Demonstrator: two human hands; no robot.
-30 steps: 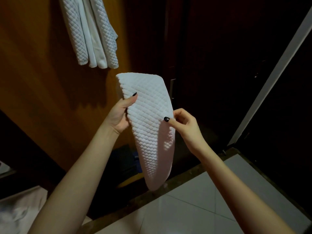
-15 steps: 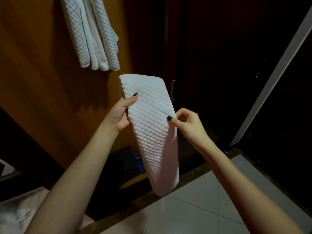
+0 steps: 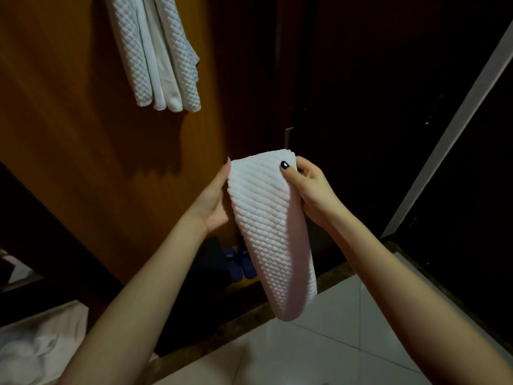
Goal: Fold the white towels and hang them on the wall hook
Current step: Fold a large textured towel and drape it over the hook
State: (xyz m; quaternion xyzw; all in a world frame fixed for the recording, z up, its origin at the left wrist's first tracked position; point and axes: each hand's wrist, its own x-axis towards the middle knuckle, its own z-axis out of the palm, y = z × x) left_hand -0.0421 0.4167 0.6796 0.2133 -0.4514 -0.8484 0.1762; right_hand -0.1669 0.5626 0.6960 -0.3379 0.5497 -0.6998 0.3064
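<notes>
A folded white quilted towel (image 3: 270,234) hangs lengthwise between my hands in front of the wooden wall. My right hand (image 3: 311,190) pinches its top right corner, thumb on the front. My left hand (image 3: 215,198) lies along the towel's left edge near the top, fingers behind the cloth where I cannot see them. Another white quilted towel (image 3: 156,51) hangs on the wooden wall at the upper left; the hook itself is out of view.
The orange-brown wooden wall (image 3: 69,134) fills the left side. Dark doors (image 3: 361,107) stand behind the towel, with a pale frame strip (image 3: 455,129) at right. Blue slippers (image 3: 241,263) sit low by the wall. White cloth (image 3: 39,345) lies at the bottom left. Pale floor tiles (image 3: 333,343) spread below.
The towel has come lower in the view. My right hand has slid up from the towel's middle to its top right corner. My left thumb no longer shows on the front.
</notes>
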